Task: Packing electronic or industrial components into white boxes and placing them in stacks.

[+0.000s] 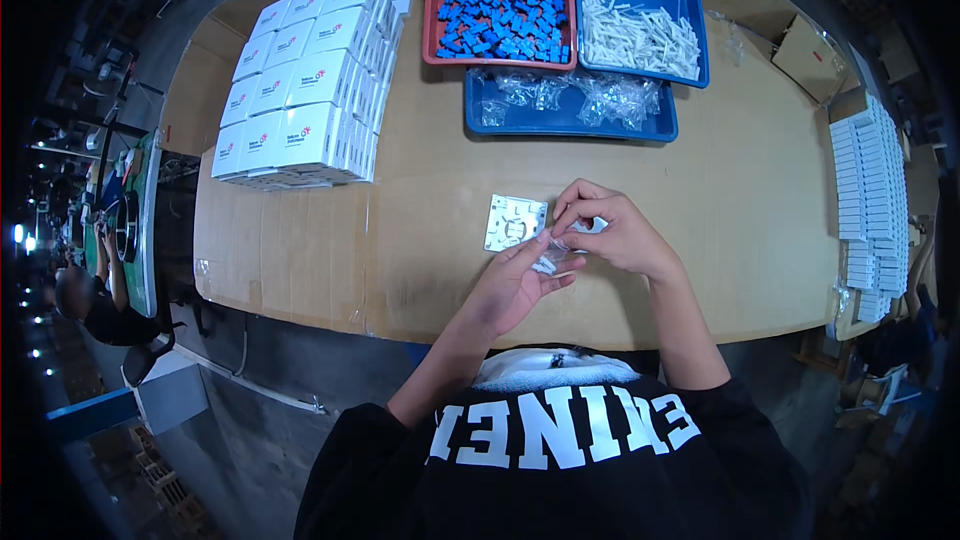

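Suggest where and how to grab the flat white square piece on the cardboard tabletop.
Probably pinch the left edge of the flat white square piece, coming from the left. It lies flat on the cardboard tabletop with that edge unobstructed, while the left hand and right hand crowd its lower right corner. Its low profile suggests fingertips rather than a full wrap.

hands (622,232): pinching clear bag (557,253), probably with white pieces (544,265) | white plate (503,224): just beside | red tray (500,62): blue parts (500,5)
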`<state>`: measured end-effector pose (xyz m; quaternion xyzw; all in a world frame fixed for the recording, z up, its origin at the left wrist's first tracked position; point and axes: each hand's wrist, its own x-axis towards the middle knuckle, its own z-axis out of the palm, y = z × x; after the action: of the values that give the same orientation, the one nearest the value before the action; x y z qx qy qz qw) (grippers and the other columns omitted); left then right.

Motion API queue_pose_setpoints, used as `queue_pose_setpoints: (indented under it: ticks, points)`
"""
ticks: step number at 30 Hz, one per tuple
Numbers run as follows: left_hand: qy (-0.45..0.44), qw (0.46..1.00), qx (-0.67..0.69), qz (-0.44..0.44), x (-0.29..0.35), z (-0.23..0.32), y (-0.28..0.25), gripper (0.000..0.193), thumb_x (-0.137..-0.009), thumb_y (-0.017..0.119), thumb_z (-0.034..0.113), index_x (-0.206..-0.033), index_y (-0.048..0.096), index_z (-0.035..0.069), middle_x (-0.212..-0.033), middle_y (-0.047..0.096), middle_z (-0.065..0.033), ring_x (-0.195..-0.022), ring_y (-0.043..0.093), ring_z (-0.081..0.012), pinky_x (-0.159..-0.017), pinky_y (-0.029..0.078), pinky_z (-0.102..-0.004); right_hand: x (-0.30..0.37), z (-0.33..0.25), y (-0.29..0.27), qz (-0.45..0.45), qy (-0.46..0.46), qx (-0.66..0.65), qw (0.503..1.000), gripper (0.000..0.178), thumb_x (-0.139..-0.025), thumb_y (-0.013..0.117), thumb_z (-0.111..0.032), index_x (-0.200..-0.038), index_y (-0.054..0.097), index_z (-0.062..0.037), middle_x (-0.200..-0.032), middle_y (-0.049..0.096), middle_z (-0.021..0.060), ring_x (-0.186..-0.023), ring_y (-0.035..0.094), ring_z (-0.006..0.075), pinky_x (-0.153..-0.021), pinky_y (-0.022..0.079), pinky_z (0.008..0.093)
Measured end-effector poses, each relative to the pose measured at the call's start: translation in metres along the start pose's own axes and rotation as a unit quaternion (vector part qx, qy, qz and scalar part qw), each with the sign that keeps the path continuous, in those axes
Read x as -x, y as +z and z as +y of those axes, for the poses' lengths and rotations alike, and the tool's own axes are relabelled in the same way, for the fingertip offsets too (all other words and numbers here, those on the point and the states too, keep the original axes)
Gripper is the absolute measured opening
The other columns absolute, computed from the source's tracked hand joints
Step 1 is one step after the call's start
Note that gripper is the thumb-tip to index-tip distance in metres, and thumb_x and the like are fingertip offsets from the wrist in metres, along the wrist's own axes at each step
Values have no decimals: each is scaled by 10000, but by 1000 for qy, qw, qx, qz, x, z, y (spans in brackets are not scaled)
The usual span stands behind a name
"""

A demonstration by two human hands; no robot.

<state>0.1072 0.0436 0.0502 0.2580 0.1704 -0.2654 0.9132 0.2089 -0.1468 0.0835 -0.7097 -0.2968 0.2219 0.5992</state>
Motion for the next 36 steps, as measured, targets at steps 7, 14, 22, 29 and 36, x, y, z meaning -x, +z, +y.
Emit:
queue_pose_setpoints:
  ticks: [7,14,22,29,36]
  points:
    - [26,998,-45,19,-2,-2,-3,405,-1136,475,344,-1362,581,24,-1297,671,-120,-1186,676,-253,-1018,547,-403,-2,-7,-6,-92,41,7,995,104,-921,755,-107,-963,785,-17,-1129,694,82,-1054,660,211,-915,516,327]
    - [57,973,-219,40,3,3,10,459,-1153,411,339,-1390,584,-14,-1301,681,-171,-1124,714,-259,-1015,561,-399,0,0,-12,-102,37,23,994,160,-912,782,-142,-972,775,7,-1106,732,114,-983,695,212,-891,529,328]
    - [126,948,-292,0,0,-2,2,440,-1150,426,283,-1343,635,-52,-1202,729,-158,-1093,715,-216,-1017,549,-346,2,-5,-7,-5,122,25,992,106,-909,783,-57,-969,728,11,-967,732,27,-834,665,77,-762,539,276]
    - [282,909,-277,130,-2,-10,18,286,-1058,648,141,-1265,658,-56,-1146,723,-105,-1091,661,-140,-982,499,-288,9,3,20,121,69,-210,968,287,-907,770,38,-1152,626,5,-1033,660,33,-873,644,53,-768,531,201]
    - [323,897,-278,122,2,-6,5,189,-1057,633,76,-1191,657,-54,-1108,725,-113,-1048,684,-132,-950,536,-273,8,-5,27,127,86,-227,962,289,-916,771,29,-1180,655,25,-1032,690,41,-907,667,66,-803,540,208]
